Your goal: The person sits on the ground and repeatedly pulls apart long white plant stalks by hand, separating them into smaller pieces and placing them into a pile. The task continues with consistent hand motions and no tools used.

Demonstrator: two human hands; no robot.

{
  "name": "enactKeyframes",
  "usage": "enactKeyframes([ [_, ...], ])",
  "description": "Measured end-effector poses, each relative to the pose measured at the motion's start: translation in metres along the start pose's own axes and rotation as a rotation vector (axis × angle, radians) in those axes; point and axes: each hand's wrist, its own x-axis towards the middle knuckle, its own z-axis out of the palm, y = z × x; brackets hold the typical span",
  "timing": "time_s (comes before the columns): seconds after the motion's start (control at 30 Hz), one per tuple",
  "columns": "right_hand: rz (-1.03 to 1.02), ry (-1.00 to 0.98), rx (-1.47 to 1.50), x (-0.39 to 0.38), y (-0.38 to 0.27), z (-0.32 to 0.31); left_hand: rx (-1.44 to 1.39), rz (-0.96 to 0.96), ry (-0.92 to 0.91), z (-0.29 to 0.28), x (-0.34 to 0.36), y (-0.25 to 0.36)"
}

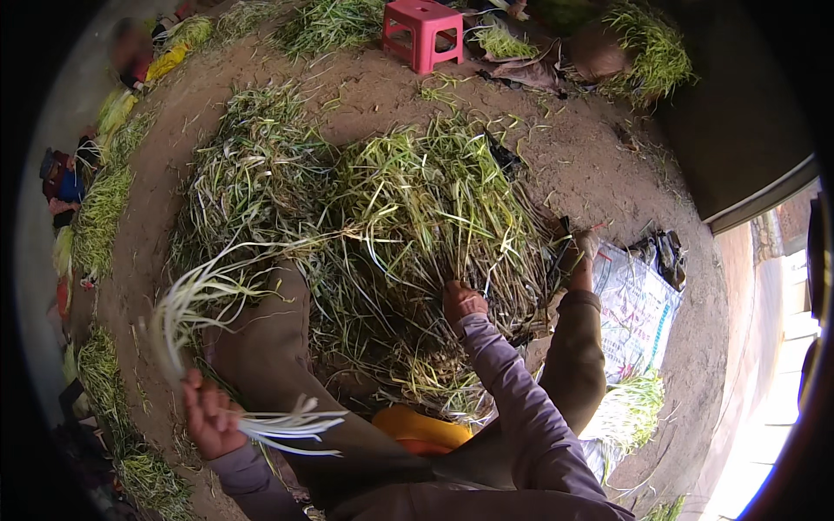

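Observation:
In my left hand [211,412], at the lower left, I grip a bunch of long pale shoots [287,427], white ends sticking out to the right and leafy tops [195,304] curving up and over my left leg. My right hand [465,300] is sunk at the near edge of a big tangled pile of green and straw-coloured stalks [417,200], fingers curled and partly hidden among them. A second, greyer heap [243,165] adjoins it on the left. Between my legs lies a yellow-orange object [408,427].
A pink stool [421,33] stands at the back. Other people [65,174] sit along the left among green bundles [102,221]. A white plastic sack [630,308] with pale bundles [621,408] lies at my right. A dark wall [730,130] bounds the upper right, over the dirt floor [156,347].

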Motion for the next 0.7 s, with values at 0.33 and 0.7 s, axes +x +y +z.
enactKeyframes([
  [0.33, 0.034, -0.208, -0.093, 0.033, -0.013, -0.01, 0.064, -0.567, 0.108, 0.018, 0.007, -0.119],
  [0.7, -0.013, -0.408, 0.977, -0.014, -0.005, -0.057, 0.1, -0.458, 0.177, 0.022, 0.003, -0.136],
])
